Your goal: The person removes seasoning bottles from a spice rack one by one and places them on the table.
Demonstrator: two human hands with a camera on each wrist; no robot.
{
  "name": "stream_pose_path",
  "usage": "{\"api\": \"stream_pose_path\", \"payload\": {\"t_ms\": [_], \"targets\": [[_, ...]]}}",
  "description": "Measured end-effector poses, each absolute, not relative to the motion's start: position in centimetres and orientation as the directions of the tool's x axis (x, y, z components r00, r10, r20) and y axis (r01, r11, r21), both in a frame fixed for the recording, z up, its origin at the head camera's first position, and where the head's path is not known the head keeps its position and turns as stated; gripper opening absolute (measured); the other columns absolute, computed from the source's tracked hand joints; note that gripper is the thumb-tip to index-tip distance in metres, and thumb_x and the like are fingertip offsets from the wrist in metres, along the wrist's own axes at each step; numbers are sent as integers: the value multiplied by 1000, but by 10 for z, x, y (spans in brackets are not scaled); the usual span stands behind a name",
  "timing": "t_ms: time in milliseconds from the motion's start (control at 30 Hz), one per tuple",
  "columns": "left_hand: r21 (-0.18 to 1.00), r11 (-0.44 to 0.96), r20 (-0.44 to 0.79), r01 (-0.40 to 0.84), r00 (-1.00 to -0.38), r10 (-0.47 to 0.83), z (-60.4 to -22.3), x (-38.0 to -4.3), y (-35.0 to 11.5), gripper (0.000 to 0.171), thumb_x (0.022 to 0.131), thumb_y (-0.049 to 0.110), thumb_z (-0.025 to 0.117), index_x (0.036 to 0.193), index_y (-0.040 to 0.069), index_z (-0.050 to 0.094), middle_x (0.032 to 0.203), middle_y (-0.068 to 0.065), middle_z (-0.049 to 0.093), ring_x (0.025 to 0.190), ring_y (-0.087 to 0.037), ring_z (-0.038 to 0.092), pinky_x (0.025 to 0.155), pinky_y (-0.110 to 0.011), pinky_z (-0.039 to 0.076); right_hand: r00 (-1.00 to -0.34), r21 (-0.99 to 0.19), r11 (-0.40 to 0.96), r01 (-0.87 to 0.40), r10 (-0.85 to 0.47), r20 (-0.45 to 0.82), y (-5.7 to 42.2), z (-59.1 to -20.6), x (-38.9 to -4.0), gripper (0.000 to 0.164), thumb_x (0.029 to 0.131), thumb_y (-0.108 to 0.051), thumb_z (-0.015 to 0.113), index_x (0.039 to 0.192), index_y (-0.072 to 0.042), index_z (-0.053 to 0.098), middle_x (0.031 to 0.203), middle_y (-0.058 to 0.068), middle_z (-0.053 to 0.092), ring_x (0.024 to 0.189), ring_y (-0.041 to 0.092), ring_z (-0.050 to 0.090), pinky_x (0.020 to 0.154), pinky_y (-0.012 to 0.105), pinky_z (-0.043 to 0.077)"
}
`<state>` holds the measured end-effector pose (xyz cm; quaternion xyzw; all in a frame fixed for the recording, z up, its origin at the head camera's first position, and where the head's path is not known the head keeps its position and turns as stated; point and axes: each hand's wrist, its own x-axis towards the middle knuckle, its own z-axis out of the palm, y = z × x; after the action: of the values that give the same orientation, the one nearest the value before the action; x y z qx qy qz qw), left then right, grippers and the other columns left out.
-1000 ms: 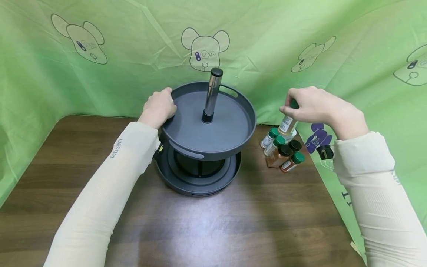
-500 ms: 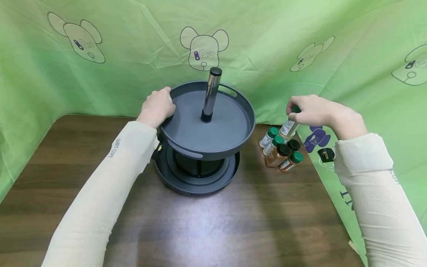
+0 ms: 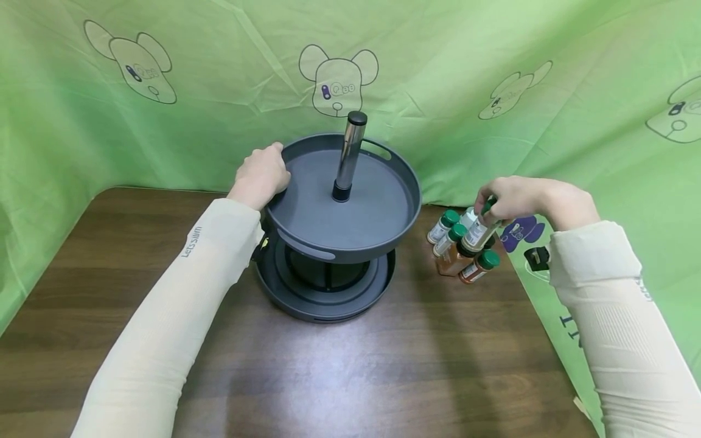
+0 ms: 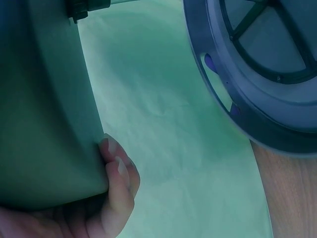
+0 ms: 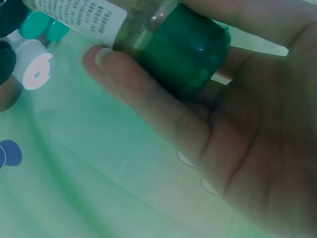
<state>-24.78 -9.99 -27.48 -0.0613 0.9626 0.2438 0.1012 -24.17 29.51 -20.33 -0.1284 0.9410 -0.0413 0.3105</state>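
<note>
My left hand (image 3: 260, 177) grips the left rim of the round dark-grey upper tray (image 3: 306, 182) of a two-tier turntable. In the left wrist view the fingers (image 4: 121, 188) curl round the tray's edge. A metal post (image 3: 348, 152) with a black top rises from its middle. My right hand (image 3: 517, 198) pinches a tilted spice jar (image 3: 477, 236) by its green cap (image 5: 190, 52). The held jar is over the group of jars and partly hides a dark-capped jar (image 3: 450, 261). Whether it touches them I cannot tell.
Left in the group are two green-capped jars (image 3: 438, 231); a red-brown one (image 3: 475, 272) with a green cap stands in front. A white cap (image 5: 37, 67) shows behind. The lower tray (image 3: 323, 313) rests on the wooden table (image 3: 328, 377). Green cloth (image 3: 230, 73) surrounds the back and right.
My right hand has come down and slightly right and nearer with the jar, now in front of the dark-capped jars. My left hand keeps its grip on the tray.
</note>
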Motion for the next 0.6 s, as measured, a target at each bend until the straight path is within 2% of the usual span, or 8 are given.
{"api": "stream_pose_path", "payload": {"t_ms": [267,433,600], "targets": [[452,876,-218,-167,-973,-73,-275,-248,-100,60,97,15,41,155,15,27,143,-27,48,123,-43,54,97,-53,49,-727,-133,973,-188,-229,-648,302,-211,-241,37,78,-9,65,113,3,58,105,18,64,82,22,61,69,33,51],[455,876,-215,-160,-974,-67,-276,-248,-101,59,97,15,41,154,15,28,143,-27,49,122,-43,55,96,-53,50,-677,-143,980,-141,-201,-708,309,-217,-240,37,79,-11,65,112,2,54,110,18,64,86,22,63,72,34,53],[455,876,-216,-160,-974,-66,-276,-248,-100,58,97,15,41,154,14,28,142,-27,49,121,-43,56,95,-53,50,-669,-149,979,-142,-206,-714,315,-228,-241,38,76,-9,65,110,3,53,108,18,61,87,23,61,73,35,55]]}}
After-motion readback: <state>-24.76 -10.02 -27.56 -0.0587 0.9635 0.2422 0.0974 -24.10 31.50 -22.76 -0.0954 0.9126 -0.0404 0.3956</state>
